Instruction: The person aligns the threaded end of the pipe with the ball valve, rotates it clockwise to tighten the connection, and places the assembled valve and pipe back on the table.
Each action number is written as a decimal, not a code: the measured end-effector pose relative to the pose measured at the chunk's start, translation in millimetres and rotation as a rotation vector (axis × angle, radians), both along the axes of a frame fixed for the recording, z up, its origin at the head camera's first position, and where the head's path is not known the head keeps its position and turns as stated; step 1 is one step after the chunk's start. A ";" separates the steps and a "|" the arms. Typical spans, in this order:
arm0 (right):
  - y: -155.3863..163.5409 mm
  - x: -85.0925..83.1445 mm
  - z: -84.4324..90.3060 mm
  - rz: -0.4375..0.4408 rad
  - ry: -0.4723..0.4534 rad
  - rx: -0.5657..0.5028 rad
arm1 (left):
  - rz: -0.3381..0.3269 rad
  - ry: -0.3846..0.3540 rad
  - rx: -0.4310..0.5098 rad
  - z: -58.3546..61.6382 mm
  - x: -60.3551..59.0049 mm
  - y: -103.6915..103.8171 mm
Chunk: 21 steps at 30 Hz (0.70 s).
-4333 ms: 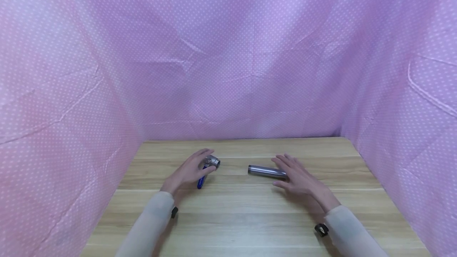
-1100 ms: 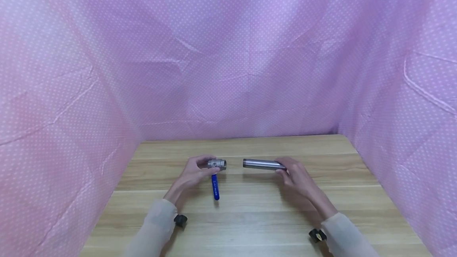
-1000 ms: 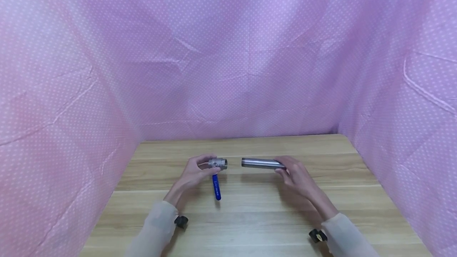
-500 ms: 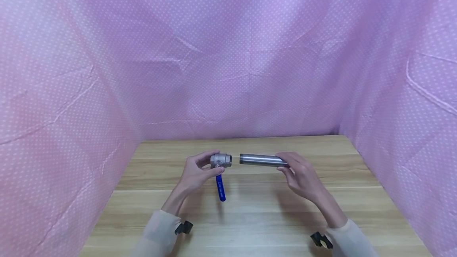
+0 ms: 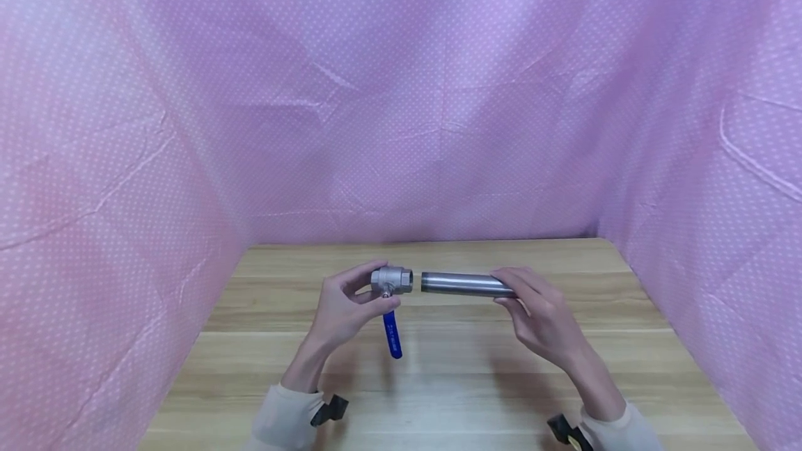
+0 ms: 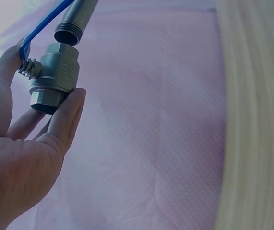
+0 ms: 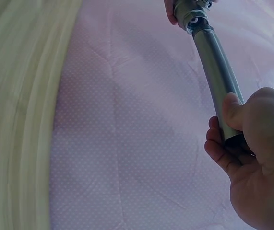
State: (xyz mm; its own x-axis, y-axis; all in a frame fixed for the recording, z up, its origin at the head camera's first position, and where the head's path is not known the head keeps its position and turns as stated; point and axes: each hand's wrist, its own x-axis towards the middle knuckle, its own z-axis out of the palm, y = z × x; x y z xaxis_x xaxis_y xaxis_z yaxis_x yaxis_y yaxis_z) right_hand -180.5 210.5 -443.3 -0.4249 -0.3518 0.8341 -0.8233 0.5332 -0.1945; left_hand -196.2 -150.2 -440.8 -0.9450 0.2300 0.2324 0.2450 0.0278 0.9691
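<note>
My left hand grips a steel ball valve above the wooden table; its blue lever handle hangs downward. In the left wrist view the valve sits between thumb and fingers, its open port facing the pipe. My right hand grips the right end of a grey metal pipe, held level. The pipe's threaded end is just short of the valve's port, a small gap between them. From the right wrist, the pipe runs away from my palm toward the valve.
Pink dotted cloth walls the table at the back and on both sides. The table's bare wood extends in front of the hands. A black wrist-camera mount shows at each sleeve.
Both hands have lifted the valve and pipe off the table and brought them toward each other; the gap between valve port and pipe end has narrowed to a sliver.
</note>
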 end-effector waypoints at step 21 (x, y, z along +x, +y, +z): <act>-4.1 7.9 23.1 0.032 0.119 -0.044 | -0.009 0.167 0.040 18.8 18.1 9.9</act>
